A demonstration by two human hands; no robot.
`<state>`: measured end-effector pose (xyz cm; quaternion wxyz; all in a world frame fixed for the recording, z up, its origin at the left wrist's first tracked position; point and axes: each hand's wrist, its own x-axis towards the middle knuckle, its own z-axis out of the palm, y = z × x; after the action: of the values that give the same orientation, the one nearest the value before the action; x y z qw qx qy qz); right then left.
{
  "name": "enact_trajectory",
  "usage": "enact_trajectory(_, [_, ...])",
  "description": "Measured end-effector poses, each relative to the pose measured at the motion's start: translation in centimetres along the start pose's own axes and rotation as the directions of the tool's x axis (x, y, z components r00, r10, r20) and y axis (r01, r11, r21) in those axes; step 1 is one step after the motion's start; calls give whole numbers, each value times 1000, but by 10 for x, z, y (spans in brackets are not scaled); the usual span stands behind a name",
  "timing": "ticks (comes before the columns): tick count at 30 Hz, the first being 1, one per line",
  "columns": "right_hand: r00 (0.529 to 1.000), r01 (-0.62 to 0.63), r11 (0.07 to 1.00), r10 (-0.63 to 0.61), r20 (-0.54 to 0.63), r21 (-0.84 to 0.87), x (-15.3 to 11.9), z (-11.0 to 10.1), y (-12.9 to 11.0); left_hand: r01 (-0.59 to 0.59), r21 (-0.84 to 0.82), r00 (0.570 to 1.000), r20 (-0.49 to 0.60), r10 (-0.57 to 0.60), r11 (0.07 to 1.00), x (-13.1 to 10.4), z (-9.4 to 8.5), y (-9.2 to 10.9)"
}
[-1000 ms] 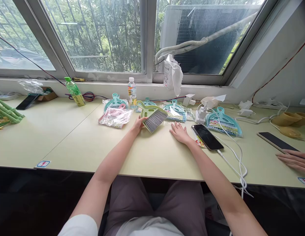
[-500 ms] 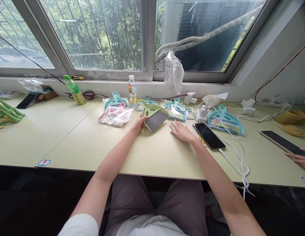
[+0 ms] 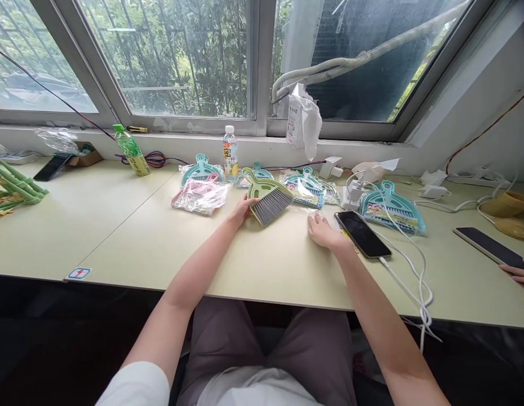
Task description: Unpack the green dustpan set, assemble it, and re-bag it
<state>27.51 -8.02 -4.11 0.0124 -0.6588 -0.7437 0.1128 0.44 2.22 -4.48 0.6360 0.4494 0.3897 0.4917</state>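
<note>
Green brush and dustpan set (image 3: 268,197), gripped by the left hand (image 3: 243,210) above the table (image 3: 262,270).
Print on the bottle (image 3: 230,155) and teal packs (image 3: 391,210) was too small to read surely; the bottle's label showed a yellow fruit. The set had a cut-out handle and grey bristles. The right hand (image 3: 323,231), loosely open, lay beside the phone (image 3: 362,234).

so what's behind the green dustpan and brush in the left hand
Behind the green dustpan and brush in the left hand, the handle and upper part of a teal dustpan show. Its lower part is covered, so anything else there can't be seen.
</note>
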Motion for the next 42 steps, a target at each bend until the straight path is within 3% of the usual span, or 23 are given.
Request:
enact_trajectory(7, [976, -164, 985, 153, 157, 56, -12, -24, 4, 14, 6, 1000, 8, -14, 1000, 2, -1, -1])
enact_trajectory(11, [987, 3, 992, -22, 157, 123, -18, -31, -6, 0, 6, 1000, 30, 0, 1000, 2, -2, -1])
enact_trajectory(17, [956, 285, 921, -291, -16, 267, -19, -33, -20, 8, 25, 1000, 9, -8, 1000, 1, -1, 0])
enact_trajectory(20, [956, 291, 926, -286, -57, 240, -14, -30, -14, 9, 20, 1000, 6, -9, 1000, 1, -1, 0])
enact_trajectory(23, [969, 242, 949, -247, 1, 200, -8, -24, -7, -5, 11, 1000, 22, 5, 1000, 2, -2, -1])
enact_trajectory(29, [929, 368, 894, -367, -53, 254, 0, -17, -8, -6, 21, 999, 35, 6, 1000, 3, -3, -2])
enact_trajectory(36, [949, 314, 841, -282, -138, 441, 4, -6, -10, 1, 17, 1000, 29, -1, 1000, 1, -2, -1])
enact_trajectory(42, [961, 272, 764, -184, -206, 586, 8, -10, -18, -54, 76, 996, 76, 48, 996, -4, 2, 1])
